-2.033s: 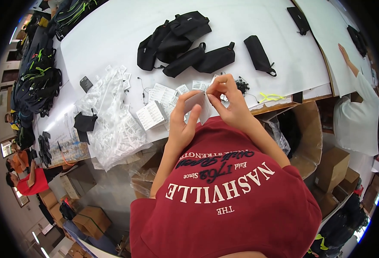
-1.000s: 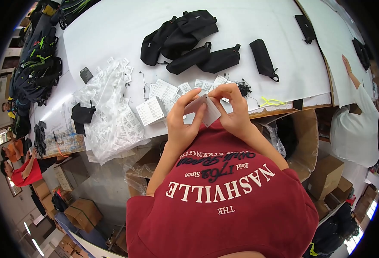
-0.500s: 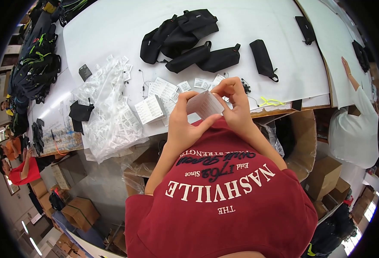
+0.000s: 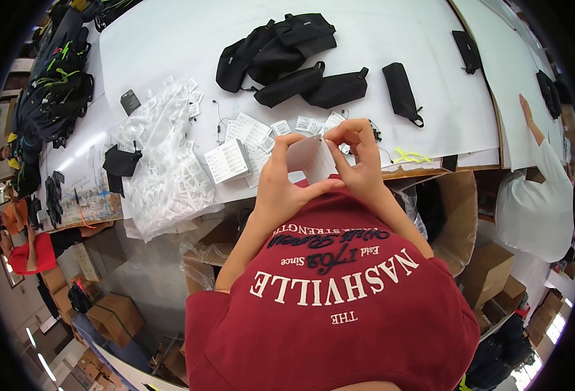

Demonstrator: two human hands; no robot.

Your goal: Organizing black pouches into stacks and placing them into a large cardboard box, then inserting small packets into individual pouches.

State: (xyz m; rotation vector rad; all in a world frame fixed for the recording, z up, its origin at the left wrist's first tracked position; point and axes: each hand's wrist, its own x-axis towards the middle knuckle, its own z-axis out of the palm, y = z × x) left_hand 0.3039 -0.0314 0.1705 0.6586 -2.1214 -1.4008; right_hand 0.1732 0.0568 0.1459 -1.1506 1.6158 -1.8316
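My left hand [image 4: 282, 179] grips a white printed card [image 4: 311, 158] by its left side, held up above the table's near edge. At the card's upper right corner, my right hand [image 4: 358, 159] pinches with thumb and forefinger. Whether a cord is also between those fingertips is too small to tell. Just left of my hands sits a neat stack of printed cards [image 4: 227, 161]. Behind it, loose printed tags [image 4: 251, 130] overlap on the white table [image 4: 163, 39]. Small black cords [image 4: 375, 132] lie beyond my right hand.
Black pouches [image 4: 287, 55] are heaped at the table's far middle, with one pouch [image 4: 401, 94] apart to the right. A clear plastic bag of labels [image 4: 163, 169] spreads at the left. Yellow cord [image 4: 411, 155] lies near the edge. A co-worker's arm [image 4: 532, 124] reaches in at right.
The card has turned slightly between my hands and stands more upright. My right fingers have shifted a little at its corner. Both hands keep hold of it.
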